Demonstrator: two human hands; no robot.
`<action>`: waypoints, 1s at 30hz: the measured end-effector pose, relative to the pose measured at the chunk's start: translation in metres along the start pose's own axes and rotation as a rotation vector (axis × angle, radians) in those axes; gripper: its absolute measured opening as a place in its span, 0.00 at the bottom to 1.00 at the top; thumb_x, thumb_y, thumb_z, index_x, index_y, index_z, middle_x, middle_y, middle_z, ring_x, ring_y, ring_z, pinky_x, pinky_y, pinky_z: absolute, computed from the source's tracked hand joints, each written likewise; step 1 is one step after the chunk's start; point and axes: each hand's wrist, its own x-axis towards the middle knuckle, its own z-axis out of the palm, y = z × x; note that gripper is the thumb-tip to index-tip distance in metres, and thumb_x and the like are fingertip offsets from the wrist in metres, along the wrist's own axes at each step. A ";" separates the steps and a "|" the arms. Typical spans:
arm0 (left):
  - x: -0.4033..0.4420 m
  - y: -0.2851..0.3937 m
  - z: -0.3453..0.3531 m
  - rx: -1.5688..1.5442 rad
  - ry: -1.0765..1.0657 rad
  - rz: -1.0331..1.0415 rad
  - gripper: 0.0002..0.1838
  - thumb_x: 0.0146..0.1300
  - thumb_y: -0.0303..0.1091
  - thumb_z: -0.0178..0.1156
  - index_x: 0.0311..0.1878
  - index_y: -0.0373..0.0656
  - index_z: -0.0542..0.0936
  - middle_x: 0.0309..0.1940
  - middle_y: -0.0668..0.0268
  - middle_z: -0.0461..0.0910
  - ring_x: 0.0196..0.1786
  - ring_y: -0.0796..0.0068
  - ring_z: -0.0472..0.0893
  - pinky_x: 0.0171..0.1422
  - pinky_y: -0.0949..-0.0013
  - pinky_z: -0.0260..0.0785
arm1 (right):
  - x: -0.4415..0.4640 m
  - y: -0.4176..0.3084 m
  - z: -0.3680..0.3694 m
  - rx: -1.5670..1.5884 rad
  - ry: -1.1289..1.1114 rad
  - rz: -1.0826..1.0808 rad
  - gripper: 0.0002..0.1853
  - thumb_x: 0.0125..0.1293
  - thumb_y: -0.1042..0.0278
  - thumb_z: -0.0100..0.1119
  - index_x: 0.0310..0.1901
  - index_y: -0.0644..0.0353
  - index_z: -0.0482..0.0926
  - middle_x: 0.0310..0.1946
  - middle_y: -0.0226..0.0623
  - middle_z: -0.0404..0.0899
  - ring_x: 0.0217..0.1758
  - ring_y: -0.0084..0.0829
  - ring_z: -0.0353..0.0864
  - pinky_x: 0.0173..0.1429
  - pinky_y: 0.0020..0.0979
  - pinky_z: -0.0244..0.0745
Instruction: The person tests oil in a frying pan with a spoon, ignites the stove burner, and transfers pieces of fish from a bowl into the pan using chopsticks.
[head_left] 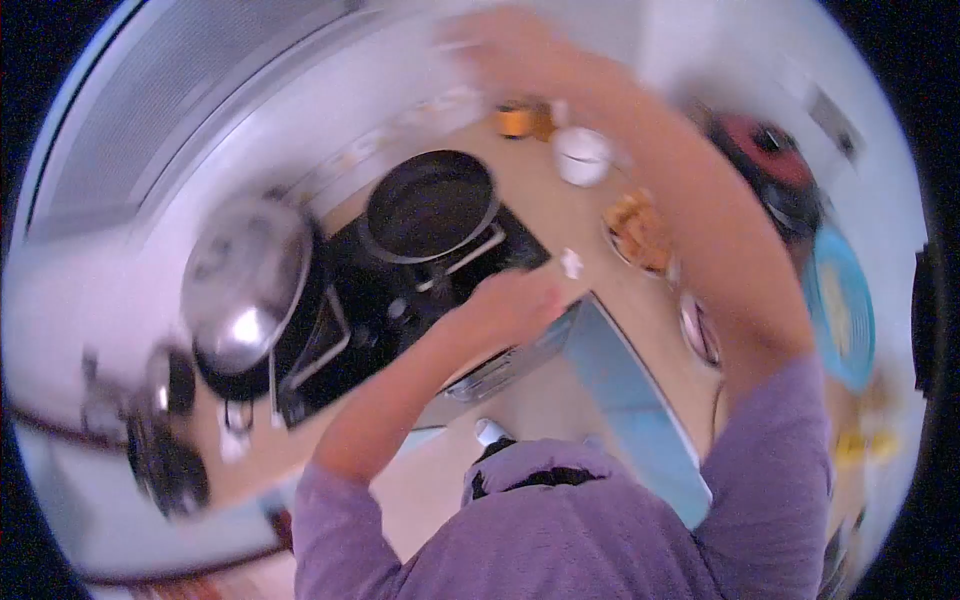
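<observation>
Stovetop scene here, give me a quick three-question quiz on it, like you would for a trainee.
1. Multiple choice: which hand reaches higher in the view?
A) The left hand
B) The right hand

2. True or false: the black pan on the stovetop is covered by a lid.

3. Fill in the blank: the large round basin toward the right side of the view is ____ in colour.

Key: 1. B; 2. False; 3. Blue
</observation>
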 end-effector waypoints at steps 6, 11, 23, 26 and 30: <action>0.152 0.137 -0.065 -0.104 0.672 0.083 0.12 0.45 0.38 0.60 0.32 0.45 0.84 0.32 0.57 0.82 0.38 0.57 0.82 0.41 0.58 0.74 | -0.190 0.021 -0.178 -0.047 -0.094 0.575 0.18 0.65 0.67 0.51 0.56 0.60 0.71 0.42 0.40 0.79 0.44 0.28 0.77 0.49 0.30 0.71; 0.241 0.293 -0.104 0.208 0.613 0.275 0.13 0.49 0.38 0.61 0.38 0.47 0.83 0.39 0.58 0.82 0.42 0.62 0.81 0.45 0.60 0.73 | -0.325 0.010 -0.236 -0.106 0.228 0.625 0.20 0.69 0.69 0.47 0.62 0.59 0.66 0.28 0.26 0.71 0.25 0.13 0.64 0.26 0.15 0.62; 0.118 0.251 -0.154 0.372 1.003 0.412 0.07 0.46 0.33 0.59 0.26 0.41 0.81 0.23 0.56 0.80 0.27 0.58 0.81 0.30 0.59 0.72 | -0.343 -0.079 -0.125 0.811 -0.167 0.905 0.15 0.63 0.71 0.52 0.52 0.61 0.73 0.26 0.27 0.73 0.20 0.16 0.67 0.21 0.19 0.62; 0.069 0.192 -0.170 0.457 0.874 0.305 0.07 0.48 0.33 0.58 0.29 0.41 0.81 0.25 0.56 0.80 0.29 0.57 0.81 0.32 0.58 0.73 | -0.339 -0.110 -0.016 1.095 -0.535 0.925 0.15 0.62 0.72 0.52 0.52 0.60 0.72 0.27 0.28 0.75 0.23 0.18 0.71 0.23 0.22 0.66; -0.020 0.081 -0.190 0.593 0.753 0.108 0.09 0.50 0.33 0.58 0.33 0.40 0.81 0.27 0.55 0.81 0.30 0.57 0.82 0.34 0.58 0.74 | -0.318 -0.151 0.115 0.537 -0.617 0.494 0.17 0.60 0.63 0.57 0.49 0.60 0.74 0.30 0.36 0.78 0.33 0.35 0.77 0.38 0.34 0.73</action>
